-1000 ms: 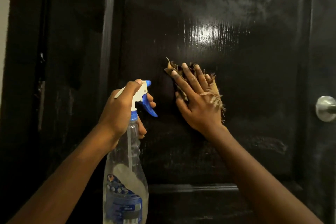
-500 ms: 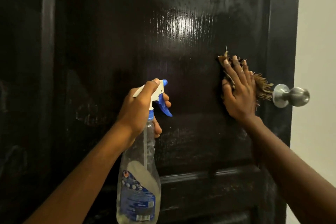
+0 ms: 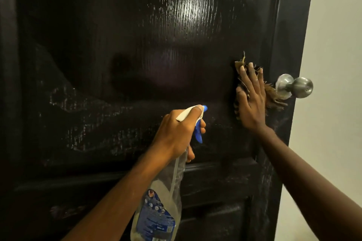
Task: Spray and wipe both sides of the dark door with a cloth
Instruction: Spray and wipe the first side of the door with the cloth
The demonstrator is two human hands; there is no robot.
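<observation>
The dark glossy door [image 3: 121, 49] fills most of the view, with wet streaks across its lower panel. My right hand [image 3: 251, 100] presses a frayed brown cloth [image 3: 274, 98] flat against the door, fingers straight, just left of the knob. My left hand [image 3: 176, 133] grips the neck of a clear spray bottle [image 3: 162, 207] with a white and blue trigger head, index finger lying over the top, nozzle towards the door. The bottle hangs below my hand and has a blue label.
A round metal door knob [image 3: 295, 87] sticks out at the door's right edge, touching the cloth's fringe. A pale wall [image 3: 337, 64] lies beyond the door's edge on the right. A raised rail [image 3: 215, 170] crosses the door below my hands.
My right hand and the cloth slid right across the door, from the middle panel to beside the knob. The left hand with the bottle followed rightward.
</observation>
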